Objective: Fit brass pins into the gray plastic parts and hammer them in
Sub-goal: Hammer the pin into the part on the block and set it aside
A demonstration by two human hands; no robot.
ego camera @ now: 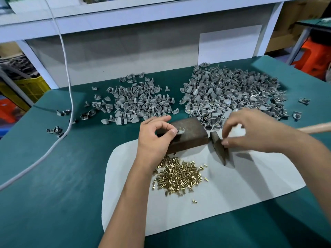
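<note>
Left hand (154, 138) pinched our gray plastic part (180, 131), brass pin (179, 129) upright, on the steel block (189, 135). Right hand (250, 133) hung loose over the hammer (219, 149). Light, tippy; we judged edge-holding best.

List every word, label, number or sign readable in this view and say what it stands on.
None can be read.
The rusty brown metal block, the dark steel hammer head, the white paper sheet and the green table mat show no print.
The brass pins and gray plastic parts are too small to show any marking.
The cardboard boxes at upper right are blurred.
</note>
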